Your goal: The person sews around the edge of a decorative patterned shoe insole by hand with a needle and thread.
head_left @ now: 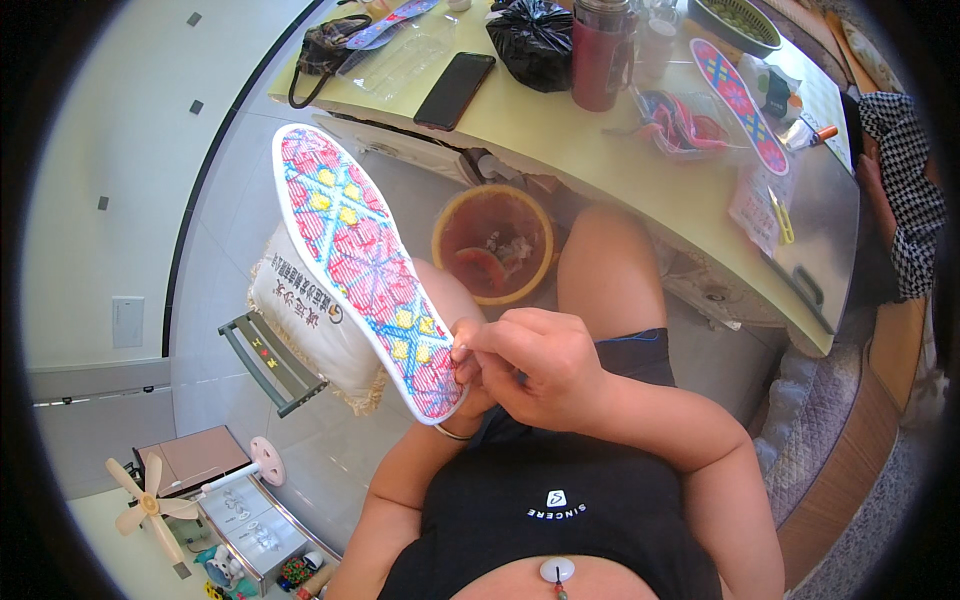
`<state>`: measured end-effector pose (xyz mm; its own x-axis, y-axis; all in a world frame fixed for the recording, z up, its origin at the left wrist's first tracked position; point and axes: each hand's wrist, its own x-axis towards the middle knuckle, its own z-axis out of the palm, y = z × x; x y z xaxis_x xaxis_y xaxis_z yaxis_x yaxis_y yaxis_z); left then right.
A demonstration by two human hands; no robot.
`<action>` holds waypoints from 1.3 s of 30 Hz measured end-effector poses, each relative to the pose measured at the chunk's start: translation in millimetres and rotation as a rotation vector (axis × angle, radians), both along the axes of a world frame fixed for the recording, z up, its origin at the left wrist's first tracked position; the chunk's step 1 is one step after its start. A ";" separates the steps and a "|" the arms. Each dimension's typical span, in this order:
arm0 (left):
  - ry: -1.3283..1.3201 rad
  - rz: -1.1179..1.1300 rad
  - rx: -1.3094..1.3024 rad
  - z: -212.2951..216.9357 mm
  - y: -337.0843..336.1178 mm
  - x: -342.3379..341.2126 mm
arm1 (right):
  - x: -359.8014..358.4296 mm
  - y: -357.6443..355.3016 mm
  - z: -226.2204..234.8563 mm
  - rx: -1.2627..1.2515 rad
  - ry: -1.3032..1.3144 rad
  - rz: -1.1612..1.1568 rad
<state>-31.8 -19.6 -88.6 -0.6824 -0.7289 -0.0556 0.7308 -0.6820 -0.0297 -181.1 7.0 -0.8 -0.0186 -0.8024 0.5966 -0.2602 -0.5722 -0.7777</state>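
Note:
An embroidered insole (365, 265) with a white rim and pink, blue and yellow stitching slants up and to the left above my lap. My left hand (472, 385) grips it near its lower end, mostly hidden behind the insole and my other hand. My right hand (545, 362) is closed in a pinch at the insole's right edge, its fingertips close to the left fingers. Whatever sits in that pinch is too small to make out. A blue thread (640, 336) lies over my right thigh.
Ahead, a pale table (560, 150) bears a phone (455, 90), a black plastic bag (530, 45), a dark red flask (601, 60), another patterned insole (740, 103) and a yellow cutter (781, 218). A waste bin (440, 245) stands between my knees. Someone in checked clothing (905, 150) sits at right.

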 end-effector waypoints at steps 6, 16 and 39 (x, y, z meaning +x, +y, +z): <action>-0.033 -0.070 0.025 8.2 6.3 -4.2 | -0.3 0.1 0.5 0.002 0.006 -0.001; -0.037 -0.094 0.041 14.8 6.7 -4.2 | -1.5 1.7 2.6 0.000 0.015 -0.015; -1.016 -0.018 -0.387 69.4 10.6 1.4 | -24.1 11.4 -48.9 0.853 -0.991 0.288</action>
<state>-30.3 -9.0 -19.2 -0.4581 -0.8088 -0.3688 0.2827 -0.5259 0.8021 -205.2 18.4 -49.7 0.0823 -0.9632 -0.2559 0.6643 0.2445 -0.7063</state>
